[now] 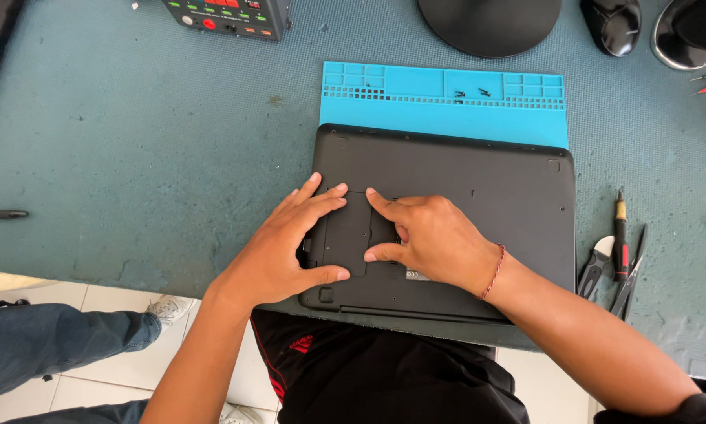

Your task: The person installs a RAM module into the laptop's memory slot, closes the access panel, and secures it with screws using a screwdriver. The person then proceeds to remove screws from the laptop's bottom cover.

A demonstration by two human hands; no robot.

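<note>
A black laptop (479, 188) lies bottom side up on a blue silicone work mat (416, 102). My left hand (286, 243) rests flat on its left part, fingers spread, thumb along the near edge of a small rectangular cover panel (347, 232). My right hand (427, 235) presses on the same panel from the right, index finger at its top edge and thumb lower down. A red string bracelet (492, 272) circles my right wrist. Neither hand grips anything.
A few small black screws (471, 93) lie in the mat's tray compartments. Pliers (594, 265), a screwdriver (620, 235) and tweezers (629, 279) lie right of the laptop. A round black stand base (490, 23), a mouse (612, 23) and a button-covered device (227, 16) sit at the back. Another person's jeans leg (54, 338) is at lower left.
</note>
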